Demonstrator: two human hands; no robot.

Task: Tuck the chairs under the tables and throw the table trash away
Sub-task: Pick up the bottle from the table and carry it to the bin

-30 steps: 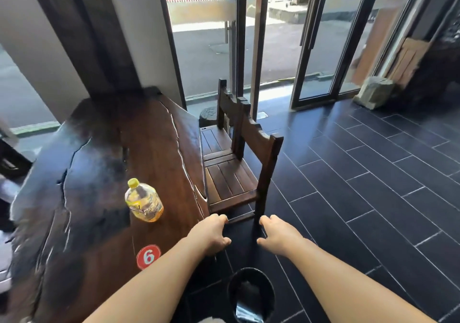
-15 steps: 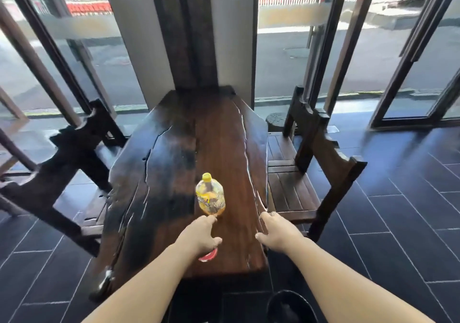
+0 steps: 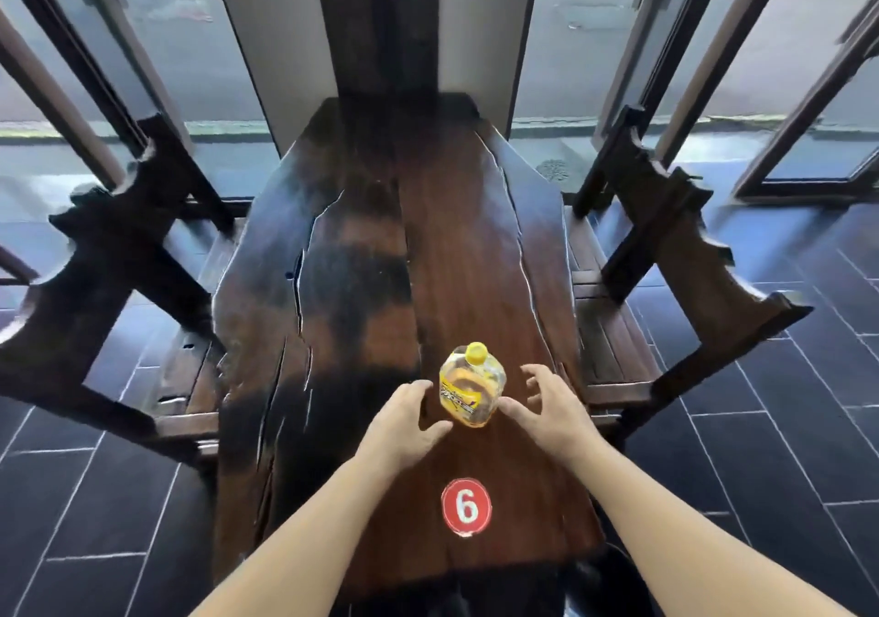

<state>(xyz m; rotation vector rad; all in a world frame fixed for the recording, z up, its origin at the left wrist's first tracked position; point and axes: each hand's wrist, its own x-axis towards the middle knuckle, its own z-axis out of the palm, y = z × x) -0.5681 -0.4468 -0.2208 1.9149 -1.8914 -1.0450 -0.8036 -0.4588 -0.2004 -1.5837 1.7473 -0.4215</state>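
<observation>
A plastic bottle (image 3: pixel 472 388) with a yellow cap stands upright on the long dark wooden table (image 3: pixel 361 255). My left hand (image 3: pixel 409 419) hovers just left of the bottle with its fingers spread, apart from it by a small gap. My right hand (image 3: pixel 547 405) is just right of the bottle, fingers loosely curved and open, holding nothing. A dark wooden chair (image 3: pixel 109 274) stands at the table's left side and another chair (image 3: pixel 675 255) at its right, both with their seats partly under the tabletop.
A round red sticker with the number 6 (image 3: pixel 466 506) lies on the table near me. Glass doors and windows (image 3: pixel 618 45) stand behind the table, with a dark pillar (image 3: pixel 385 22) at its far end. Dark floor tiles (image 3: pixel 785 450) spread on both sides.
The view has swung from the right-hand chair to the table's near end. Both hands have moved forward over the tabletop and now flank the bottle, with their fingers opened.
</observation>
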